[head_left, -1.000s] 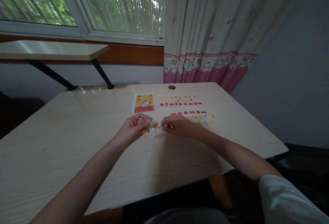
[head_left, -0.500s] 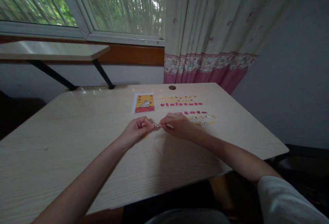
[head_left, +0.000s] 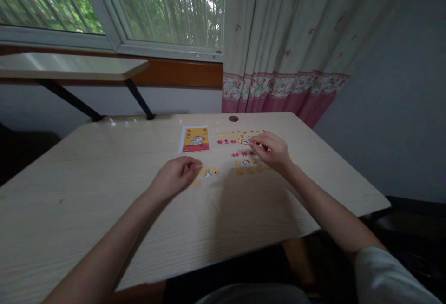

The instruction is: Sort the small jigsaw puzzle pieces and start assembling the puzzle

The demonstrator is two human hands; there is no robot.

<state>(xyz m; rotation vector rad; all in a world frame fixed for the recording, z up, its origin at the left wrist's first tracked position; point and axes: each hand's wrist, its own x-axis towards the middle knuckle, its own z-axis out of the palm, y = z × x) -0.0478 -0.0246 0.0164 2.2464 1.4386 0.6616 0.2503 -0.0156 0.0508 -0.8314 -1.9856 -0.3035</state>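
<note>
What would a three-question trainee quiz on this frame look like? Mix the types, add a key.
1. Which hand pinches a white piece?
2. True or false: the card lies left of the red pieces.
3. What is nearest the left hand?
a) curtain
b) pile
c) shelf

Key:
1. The right hand.
2. True.
3. b

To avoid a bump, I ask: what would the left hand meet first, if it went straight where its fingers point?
The left hand would probably meet the small cluster of puzzle pieces just ahead, though it may pass above them; height is unclear.
</note>
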